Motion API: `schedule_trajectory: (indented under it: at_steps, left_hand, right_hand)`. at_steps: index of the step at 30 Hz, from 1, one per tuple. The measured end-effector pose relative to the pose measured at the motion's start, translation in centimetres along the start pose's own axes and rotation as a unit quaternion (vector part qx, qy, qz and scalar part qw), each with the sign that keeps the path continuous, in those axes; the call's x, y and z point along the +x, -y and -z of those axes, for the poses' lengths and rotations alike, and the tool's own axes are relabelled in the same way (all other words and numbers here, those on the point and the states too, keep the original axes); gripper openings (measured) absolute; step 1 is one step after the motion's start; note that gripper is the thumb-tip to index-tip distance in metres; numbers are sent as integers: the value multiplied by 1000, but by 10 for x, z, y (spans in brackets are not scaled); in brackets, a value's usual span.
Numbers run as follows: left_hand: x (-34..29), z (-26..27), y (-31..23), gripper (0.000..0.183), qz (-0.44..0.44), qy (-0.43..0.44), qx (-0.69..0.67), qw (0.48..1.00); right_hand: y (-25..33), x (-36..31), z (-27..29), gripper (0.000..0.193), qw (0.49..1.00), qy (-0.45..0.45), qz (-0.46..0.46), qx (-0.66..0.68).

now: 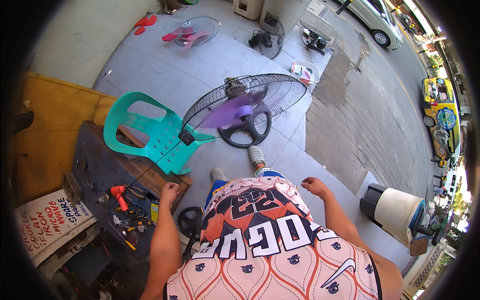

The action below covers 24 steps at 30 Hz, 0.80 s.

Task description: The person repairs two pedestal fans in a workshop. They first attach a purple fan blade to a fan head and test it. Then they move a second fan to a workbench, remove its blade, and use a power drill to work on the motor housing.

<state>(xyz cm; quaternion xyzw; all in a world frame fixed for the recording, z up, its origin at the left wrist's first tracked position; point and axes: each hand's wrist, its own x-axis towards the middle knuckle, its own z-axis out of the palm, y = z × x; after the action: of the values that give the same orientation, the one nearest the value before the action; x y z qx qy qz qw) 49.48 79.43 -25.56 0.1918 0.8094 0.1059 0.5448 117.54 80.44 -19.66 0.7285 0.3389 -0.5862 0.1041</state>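
A stand fan (pixel 243 111) faces me, with a black wire grille and purple blades smeared by spinning. Its round black base (pixel 245 143) rests on the tiles by my feet. From a small dark block (pixel 186 137) at the grille's left edge, a thin black cord runs toward the workbench. My left hand (pixel 169 193) hovers beside the bench's edge, its fingers curled in and nothing visible in them. Out to the right, my right hand (pixel 313 186) hangs in the air, fingers loosely bent and apart, holding nothing.
A green plastic chair (pixel 162 142) stands against the dark workbench (pixel 95 150), where a red-handled tool (pixel 119 196), pliers and several small tools lie. Fan parts (pixel 187 31) and a clear plastic bin (pixel 305 71) sit farther off. A white drum (pixel 395 207) stands right, near the road.
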Motion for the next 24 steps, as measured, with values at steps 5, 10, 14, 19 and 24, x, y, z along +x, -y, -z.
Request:
schedule_trajectory:
  at_steps: [5, 10, 14, 19, 24]
  left_hand:
    - [-18, -23, -29, 15, -50, -21, -86, 995]
    - [14, -23, -59, 18, -24, -50, -81, 995]
    - [62, -15, -72, 21, 90, -41, -221, 970]
    - [101, -11, -85, 21, 93, 48, -123, 987]
    - [121, -7, -106, 28, -85, 60, 17, 994]
  right_hand:
    - [52, 13, 86, 40, 994, -53, 97, 21]
    - [72, 3, 89, 38, 993, -72, 72, 58]
    - [45, -26, 42, 35, 997, -82, 11, -3]
    - [30, -72, -31, 42, 995, -26, -99, 18]
    - [64, -91, -90, 41, 991, -44, -116, 55]
